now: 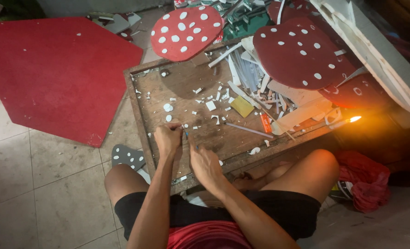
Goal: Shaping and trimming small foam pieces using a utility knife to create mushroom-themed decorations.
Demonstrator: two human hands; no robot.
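I sit on the tiled floor with a worn wooden board [145, 115] in front of my knees. My left hand [168, 139] is curled into a fist at the board's near left part and seems to pinch a small white scrap. Just to its right my right hand [206, 165] rests on the wood, fingers reaching toward the left hand and gripping a thin blue-tipped tool [186, 134]. The tool's tip sits between the two hands. Small white round and square offcuts [168, 108] lie scattered on the wood just beyond them.
Red mushroom-cap cut-outs with white dots [186, 32] [301, 53] and a heap of white strips [253, 76] crowd the board's far right. A lit flame [354, 119] burns at the right edge. A big red panel [57, 74] lies left, a red cloth [366, 182] right.
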